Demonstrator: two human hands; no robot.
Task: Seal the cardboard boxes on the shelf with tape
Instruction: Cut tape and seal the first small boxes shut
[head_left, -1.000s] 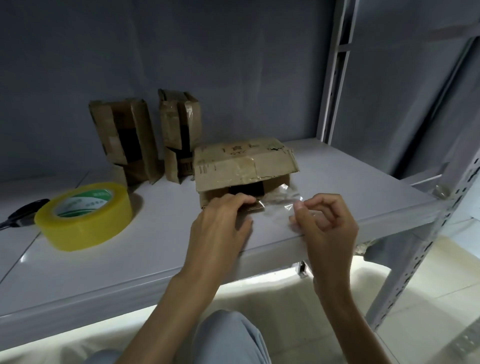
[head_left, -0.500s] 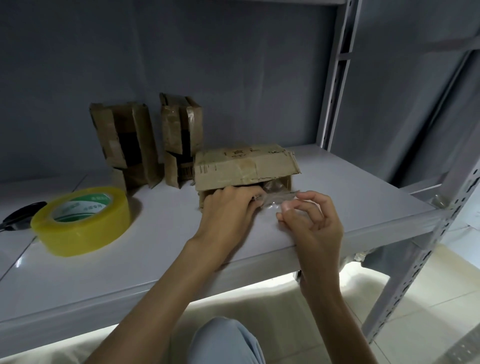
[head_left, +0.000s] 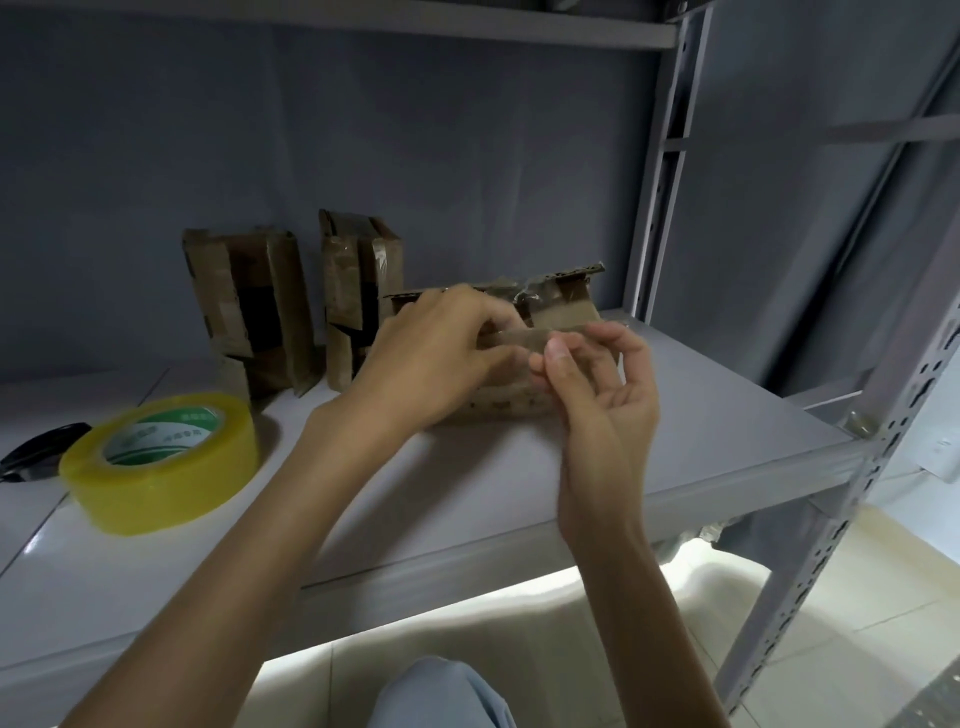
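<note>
Both hands raised, fingers pinching tape strip

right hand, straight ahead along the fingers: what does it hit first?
Most likely the cardboard box in front of it. The right hand points up and slightly left, its fingers pinching a tape strip stretched across the box with the left hand. From one view, whether they already touch is unclear.

shelf grey metal | on it: 3 cardboard boxes, yellow tape roll, black scissors far left
</note>
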